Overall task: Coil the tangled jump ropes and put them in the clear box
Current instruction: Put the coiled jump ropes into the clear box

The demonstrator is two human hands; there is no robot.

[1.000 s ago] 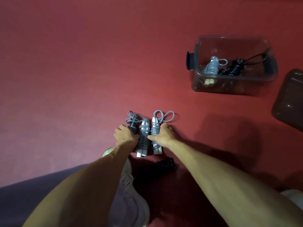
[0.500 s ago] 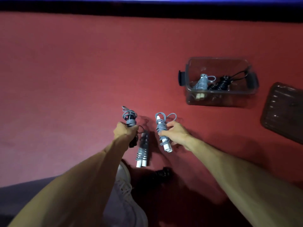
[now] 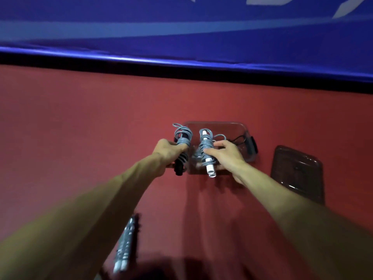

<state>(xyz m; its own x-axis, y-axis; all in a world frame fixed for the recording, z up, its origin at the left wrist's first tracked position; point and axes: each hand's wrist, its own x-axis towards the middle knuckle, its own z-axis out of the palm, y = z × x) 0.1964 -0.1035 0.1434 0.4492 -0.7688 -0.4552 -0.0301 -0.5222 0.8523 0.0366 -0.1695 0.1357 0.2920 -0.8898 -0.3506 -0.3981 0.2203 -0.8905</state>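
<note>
Currently, both grips are clamped on a load. My left grip (image 3: 167, 154) is curled round the black-handled rope (image 3: 182, 147), a bundle with grey cord wound about its handles. My right grip (image 3: 228, 156) holds the white-handled rope (image 3: 207, 156), thumb across the front of the coil and fingers behind it. Both bundles stand roughly upright, loops uppermost.

Change since half a second ago:
- Both grips were low over the red floor (image 3: 80, 128), well short of the clear box (image 3: 240, 126). They are now extended to it.
- The white-handled rope overlaps the box's left half in this view. The black-handled rope sits at its left wall.
- I cannot tell whether either bundle touches the box.
- The third rope (image 3: 126, 244), a grey coil, remains on the floor and now appears near my left forearm at the bottom of the view.

A black cord (image 3: 239, 139) lies inside the box beyond my right grip. The lid (image 3: 296, 172) lies flat on the floor, just right of the box. Blue padding (image 3: 181, 27) now fills the top of the view.
</note>
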